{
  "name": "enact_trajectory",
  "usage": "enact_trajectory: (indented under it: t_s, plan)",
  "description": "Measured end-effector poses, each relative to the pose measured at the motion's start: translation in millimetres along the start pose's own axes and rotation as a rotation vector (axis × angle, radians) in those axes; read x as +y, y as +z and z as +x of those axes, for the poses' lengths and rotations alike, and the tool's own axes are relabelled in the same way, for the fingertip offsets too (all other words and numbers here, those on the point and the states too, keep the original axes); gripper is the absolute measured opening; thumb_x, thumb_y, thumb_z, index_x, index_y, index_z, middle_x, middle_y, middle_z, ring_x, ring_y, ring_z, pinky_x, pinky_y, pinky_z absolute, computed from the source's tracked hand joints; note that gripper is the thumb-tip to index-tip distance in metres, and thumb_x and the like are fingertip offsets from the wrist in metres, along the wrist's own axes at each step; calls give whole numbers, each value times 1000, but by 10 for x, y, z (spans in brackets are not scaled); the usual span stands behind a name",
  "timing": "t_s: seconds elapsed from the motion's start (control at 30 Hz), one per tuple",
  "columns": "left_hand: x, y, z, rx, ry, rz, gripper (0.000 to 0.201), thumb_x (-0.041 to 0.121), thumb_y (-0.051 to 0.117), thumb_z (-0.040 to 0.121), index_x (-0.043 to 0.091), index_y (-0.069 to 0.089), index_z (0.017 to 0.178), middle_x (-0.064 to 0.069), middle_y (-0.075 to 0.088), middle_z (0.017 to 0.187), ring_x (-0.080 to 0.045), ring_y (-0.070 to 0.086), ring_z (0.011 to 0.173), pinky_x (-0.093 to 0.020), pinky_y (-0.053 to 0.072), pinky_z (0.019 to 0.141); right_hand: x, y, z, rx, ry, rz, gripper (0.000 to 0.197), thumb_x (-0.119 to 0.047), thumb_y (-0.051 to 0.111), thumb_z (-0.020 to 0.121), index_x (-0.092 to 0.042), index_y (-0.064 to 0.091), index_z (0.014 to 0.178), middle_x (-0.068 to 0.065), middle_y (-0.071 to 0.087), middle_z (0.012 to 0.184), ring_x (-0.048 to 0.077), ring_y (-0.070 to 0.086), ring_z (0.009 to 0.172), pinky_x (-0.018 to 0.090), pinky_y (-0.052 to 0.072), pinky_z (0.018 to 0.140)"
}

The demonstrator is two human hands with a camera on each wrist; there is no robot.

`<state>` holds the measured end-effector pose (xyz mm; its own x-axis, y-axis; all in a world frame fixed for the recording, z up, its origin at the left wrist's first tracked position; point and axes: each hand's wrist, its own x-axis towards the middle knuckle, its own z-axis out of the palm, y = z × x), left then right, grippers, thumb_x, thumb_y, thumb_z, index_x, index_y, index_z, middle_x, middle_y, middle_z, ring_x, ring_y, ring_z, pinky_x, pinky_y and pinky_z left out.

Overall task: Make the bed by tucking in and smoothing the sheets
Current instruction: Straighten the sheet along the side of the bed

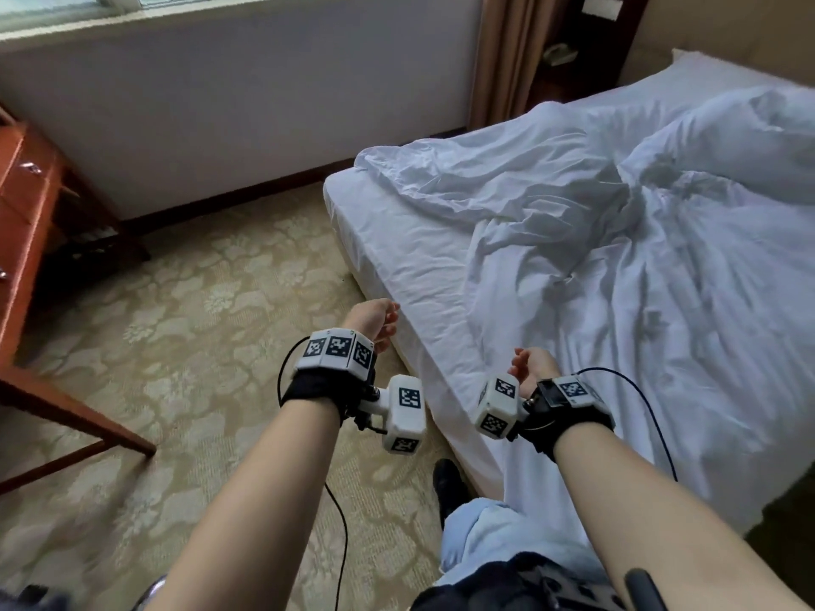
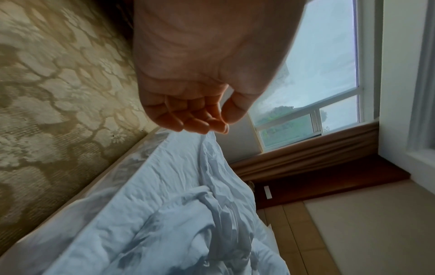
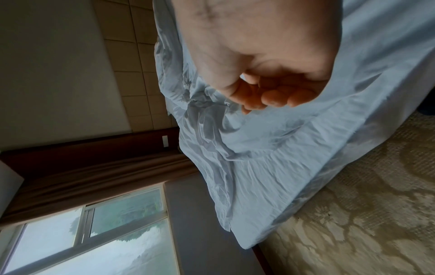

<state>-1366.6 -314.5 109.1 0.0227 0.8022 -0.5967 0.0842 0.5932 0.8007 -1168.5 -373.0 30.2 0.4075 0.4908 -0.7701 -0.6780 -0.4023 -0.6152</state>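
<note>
Head view: left hand [image 1: 374, 319] and right hand [image 1: 529, 366], grip loose and empty, beside rumpled sheet [image 1: 573, 240].

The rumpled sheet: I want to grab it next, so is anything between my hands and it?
Nothing visible. The left hand and right hand hover empty at the bed's edge, with only bare mattress cover before the rumpled sheet.

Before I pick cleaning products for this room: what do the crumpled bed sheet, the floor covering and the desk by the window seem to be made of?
Bed sheet: thin white woven cloth, matte, probably cotton or a blend; it holds fine sharp creases.
Floor covering: beige carpet with a woven floral pattern; ribbed texture shows in the wrist views.
Desk: reddish-brown wood or veneer, semi-gloss, with a small metal pull; which one I cannot tell.
</note>
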Motion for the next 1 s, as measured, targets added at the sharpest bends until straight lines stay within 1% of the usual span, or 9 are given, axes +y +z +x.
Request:
enact_trajectory:
  t_s: [0.1,0.2,0.33,0.47,0.57,0.67,0.83,0.93,1.0]
  plan:
    - [213,262,364,-31,-19,49,29,13,38,97,19,49,71,7,41,48,-9,34,52,-21,25,53,-218,104,288,24,-3,36,30,0,26,90,-11,42,67,2,30,61,13,24,50,3,22,29]
    - [491,582,794,-74,-43,111,26,14,39,96,20,50,73,5,41,61,-9,36,55,-22,27,53,-534,220,609,56,4,90,31,1,26,91,-12,40,66,1,29,61,12,23,50,4,21,29]
    - [881,948,1234,-108,-72,191,24,15,42,96,20,51,74,4,43,64,-9,38,56,-22,30,54,-909,378,958,98,43,134,31,0,26,91,-13,40,67,1,29,60,12,28,43,4,22,30]
    - [1263,1297,1641,-140,-82,274,23,15,44,95,18,51,74,4,46,69,-10,41,59,-22,33,57,-1236,586,1348,122,58,169,29,0,29,90,-13,44,68,-4,35,34,9,29,30,3,23,32]
    - [1453,1468,1915,-161,-97,314,17,14,47,94,15,53,78,2,47,71,-11,42,60,-23,34,59,-1380,725,1597,100,77,200,27,-4,30,88,-15,44,69,-6,34,33,11,25,40,5,23,35]
    - [1575,1544,2192,-189,-129,341,19,14,48,94,15,52,76,2,48,72,-12,43,61,-23,35,59,-1458,870,1816,120,100,200,27,-3,29,88,-16,45,69,-4,34,45,11,23,40,7,21,37]
    - [1696,1460,2580,-199,-165,335,16,15,46,95,15,52,80,3,48,73,-11,43,61,-23,35,58,-1501,1126,2049,149,113,184,27,-5,30,88,-17,44,69,-8,34,28,7,24,22,4,24,36]
    - [1789,1272,2878,-216,-176,329,21,15,44,95,17,51,75,3,48,72,-11,43,61,-23,35,58,-1503,1399,2179,173,99,172,27,-4,29,88,-15,46,70,-6,36,32,10,27,31,6,25,36]
    - [1846,1174,3024,-228,-171,322,22,15,45,95,18,51,75,3,48,72,-11,43,61,-22,35,59,-1516,1536,2217,184,98,162,26,-3,29,88,-14,46,71,-3,37,45,13,26,43,12,25,38]
